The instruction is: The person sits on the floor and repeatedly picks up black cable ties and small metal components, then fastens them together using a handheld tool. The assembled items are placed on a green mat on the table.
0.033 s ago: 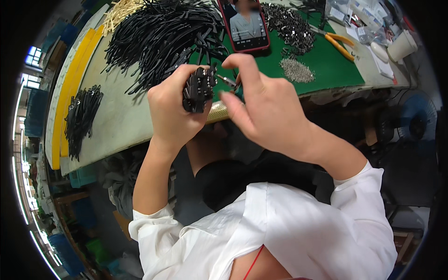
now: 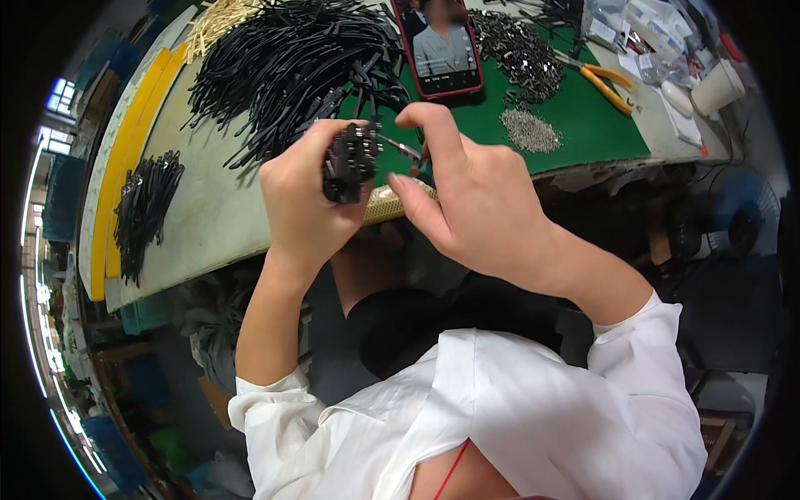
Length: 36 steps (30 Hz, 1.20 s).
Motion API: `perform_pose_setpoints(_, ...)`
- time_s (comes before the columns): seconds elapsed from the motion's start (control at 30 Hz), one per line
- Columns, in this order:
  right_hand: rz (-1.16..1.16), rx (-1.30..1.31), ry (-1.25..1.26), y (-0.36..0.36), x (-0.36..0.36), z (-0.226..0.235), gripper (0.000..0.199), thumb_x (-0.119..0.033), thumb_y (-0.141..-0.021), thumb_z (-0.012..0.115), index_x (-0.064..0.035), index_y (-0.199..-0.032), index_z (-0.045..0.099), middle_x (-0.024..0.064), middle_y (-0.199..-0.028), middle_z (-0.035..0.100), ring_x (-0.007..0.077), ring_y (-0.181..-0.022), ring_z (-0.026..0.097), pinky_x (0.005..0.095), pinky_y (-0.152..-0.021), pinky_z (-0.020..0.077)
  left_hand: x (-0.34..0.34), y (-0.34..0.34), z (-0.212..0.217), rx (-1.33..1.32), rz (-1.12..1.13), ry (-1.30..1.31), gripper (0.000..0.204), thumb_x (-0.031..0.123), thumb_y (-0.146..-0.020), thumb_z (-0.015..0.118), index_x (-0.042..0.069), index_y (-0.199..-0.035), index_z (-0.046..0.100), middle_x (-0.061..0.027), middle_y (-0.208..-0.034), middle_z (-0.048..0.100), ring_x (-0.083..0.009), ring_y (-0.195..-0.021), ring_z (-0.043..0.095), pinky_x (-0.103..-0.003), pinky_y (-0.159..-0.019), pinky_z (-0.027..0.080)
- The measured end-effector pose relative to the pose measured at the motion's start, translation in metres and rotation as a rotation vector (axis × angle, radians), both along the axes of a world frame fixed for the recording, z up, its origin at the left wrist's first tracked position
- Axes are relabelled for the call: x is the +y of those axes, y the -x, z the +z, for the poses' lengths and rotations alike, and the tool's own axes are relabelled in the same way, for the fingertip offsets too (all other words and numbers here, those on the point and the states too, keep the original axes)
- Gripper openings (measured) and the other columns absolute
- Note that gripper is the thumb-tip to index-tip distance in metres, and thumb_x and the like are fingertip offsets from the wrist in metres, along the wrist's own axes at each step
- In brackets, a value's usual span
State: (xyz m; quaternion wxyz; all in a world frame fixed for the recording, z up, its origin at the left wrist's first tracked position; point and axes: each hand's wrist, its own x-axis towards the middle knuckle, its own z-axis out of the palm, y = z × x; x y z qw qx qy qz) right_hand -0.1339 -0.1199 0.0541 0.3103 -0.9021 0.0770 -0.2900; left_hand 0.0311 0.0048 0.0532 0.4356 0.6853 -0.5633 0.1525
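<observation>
My left hand (image 2: 296,183) is closed around a bundle of black straps (image 2: 346,167), whose ends face right and show small shiny metal bits. Beside it, my right hand (image 2: 483,183) grips a screwdriver (image 2: 404,148) with a slim metal shaft. The tool's tip points at the upper right edge of the bundle; whether they touch, I cannot tell. Most of its handle is hidden by my fingers. Both hands are raised above the table's near edge.
A large heap of black straps (image 2: 267,67) lies behind my left hand, with a smaller pile (image 2: 148,208) at far left. On the green mat (image 2: 604,137) are a phone (image 2: 442,50), dark metal parts (image 2: 521,62), small silver pieces (image 2: 531,131) and orange-handled pliers (image 2: 607,87). A white cup (image 2: 718,87) stands far right.
The strap bundle and my left hand have shifted very slightly left. My right index finger sits a little lower, and the screwdriver has moved slightly with it.
</observation>
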Motion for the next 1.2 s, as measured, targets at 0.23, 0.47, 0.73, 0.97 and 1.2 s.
perform_pose_setpoints(0.23, 0.012, 0.132, -0.095, 0.035, -0.009, -0.024, 0.048, -0.010, -0.084, 0.068, -0.0048, -0.128, 0.047, 0.0190, -0.087, 0.067, 0.0346, -0.074, 0.067, 0.0396, -0.066, 0.0512, 0.111, -0.129, -0.010, -0.296, 0.959, -0.285, 0.035, 0.024, -0.077, 0.079, 0.007, -0.105, 0.067, -0.0148, -0.088, 0.072, -0.0362, -0.083, 0.069, -0.045, -0.070, 0.054)
perform_pose_setpoints(0.47, -0.020, 0.323, -0.309, 0.038, -0.011, -0.017, 0.043, -0.006, -0.086, 0.066, -0.0044, -0.125, 0.050, 0.0133, -0.084, 0.066, 0.0209, -0.069, 0.060, 0.0305, -0.065, 0.0471, 0.155, -0.228, -0.053, -0.179, 0.990, -0.497, 0.058, 0.047, -0.070, 0.084, 0.002, -0.102, 0.066, -0.0152, -0.112, 0.065, -0.0343, -0.109, 0.059, -0.046, -0.084, 0.050)
perform_pose_setpoints(0.73, -0.019, 0.328, -0.299, 0.032, -0.010, -0.017, 0.040, -0.006, -0.086, 0.066, -0.0052, -0.123, 0.052, 0.0105, -0.083, 0.065, 0.0178, -0.070, 0.057, 0.0290, -0.068, 0.0455, 0.159, -0.321, -0.075, -0.397, 1.171, -0.556, 0.093, 0.074, -0.075, 0.065, 0.006, -0.137, 0.052, -0.0159, -0.142, 0.050, -0.0334, -0.139, 0.036, -0.053, -0.112, 0.027)
perform_pose_setpoints(0.97, -0.028, 0.306, -0.400, 0.042, -0.016, -0.015, 0.038, -0.006, -0.086, 0.066, -0.0043, -0.122, 0.053, 0.0089, -0.082, 0.064, 0.0161, -0.071, 0.056, 0.0270, -0.069, 0.0454, 0.143, -0.308, -0.046, -0.198, 1.292, -0.954, 0.108, 0.083, -0.075, 0.054, 0.009, -0.152, 0.035, -0.0182, -0.157, 0.034, -0.0359, -0.148, 0.025, -0.057, -0.117, 0.018)
perform_pose_setpoints(1.2, -0.008, 0.303, -0.445, 0.044, -0.026, -0.016, 0.036, -0.008, -0.087, 0.066, -0.0036, -0.121, 0.054, 0.0104, -0.085, 0.064, 0.0170, -0.075, 0.058, 0.0272, -0.073, 0.0463, 0.060, -0.197, -0.010, -0.438, 0.537, -0.098, 0.023, 0.017, -0.083, 0.074, 0.007, -0.103, 0.070, -0.0092, -0.107, 0.068, -0.0289, -0.103, 0.061, -0.039, -0.093, 0.047)
